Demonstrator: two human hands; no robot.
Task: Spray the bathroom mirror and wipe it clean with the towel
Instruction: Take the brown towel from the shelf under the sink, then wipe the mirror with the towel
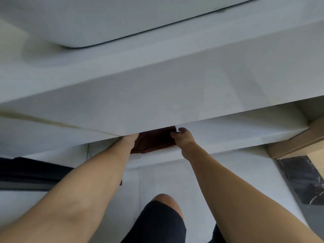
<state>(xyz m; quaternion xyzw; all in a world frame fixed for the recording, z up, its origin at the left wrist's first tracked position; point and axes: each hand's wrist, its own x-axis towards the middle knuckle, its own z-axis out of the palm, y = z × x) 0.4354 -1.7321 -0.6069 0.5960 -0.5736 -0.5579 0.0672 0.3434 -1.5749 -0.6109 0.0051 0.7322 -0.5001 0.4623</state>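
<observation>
A folded dark brown towel (154, 140) lies on a white shelf (236, 134) under the vanity counter. Its far part is hidden by the counter's front edge. My left hand (130, 138) reaches under the counter at the towel's left side, its fingers out of sight. My right hand (182, 135) grips the towel's right end, thumb on top. No mirror or spray bottle is in view.
The white counter (157, 88) with a basin (87, 23) fills the upper half of the view and overhangs the shelf. A wooden board (298, 141) and a black marble piece (305, 179) are at the right. A dark mat (31, 172) lies at the left on the pale floor. My knee is below.
</observation>
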